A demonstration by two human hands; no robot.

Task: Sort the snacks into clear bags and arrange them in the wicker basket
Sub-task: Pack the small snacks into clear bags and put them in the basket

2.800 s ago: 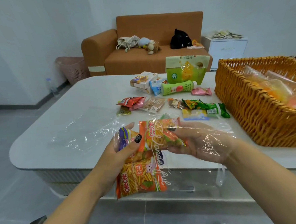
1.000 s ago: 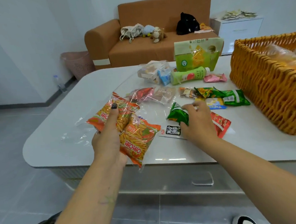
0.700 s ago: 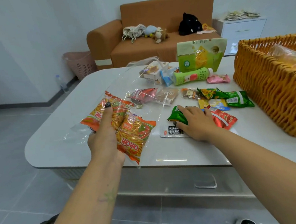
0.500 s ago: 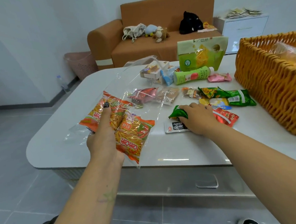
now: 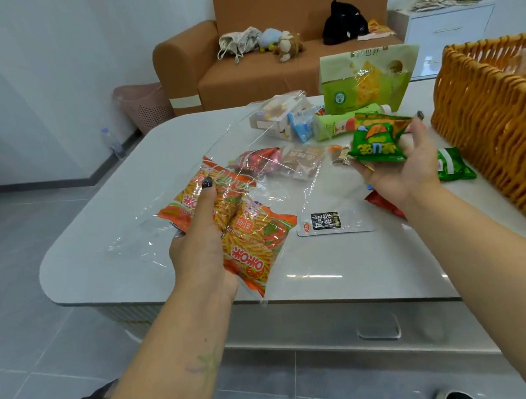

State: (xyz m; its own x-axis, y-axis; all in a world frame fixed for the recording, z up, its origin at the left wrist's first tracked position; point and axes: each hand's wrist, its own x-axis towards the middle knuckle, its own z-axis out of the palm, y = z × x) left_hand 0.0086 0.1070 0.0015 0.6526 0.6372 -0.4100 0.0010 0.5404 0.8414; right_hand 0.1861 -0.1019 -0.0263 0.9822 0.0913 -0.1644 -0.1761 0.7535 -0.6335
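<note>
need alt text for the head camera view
Over a white table, the left hand holds a clear bag of orange snack packs while the right hand lifts a green snack pack. More snacks lie beside a wicker basket.

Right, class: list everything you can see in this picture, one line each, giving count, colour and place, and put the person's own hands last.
Orange snack packets: two, inside the clear bag.
Clear bag: one, held above the table, mouth toward the far side.
Green snack packet: one, in the right hand.
Wicker basket: one, orange-brown, table's right.
Loose snacks: several, mixed colours, mid-table.
White sachet: one, black label, near front.
Green pouch: one, upright, far side.
Table: one, white.
Sofa: one, brown, behind.
Left hand: grips the bag and packets.
Right hand: holds the green packet.
</note>
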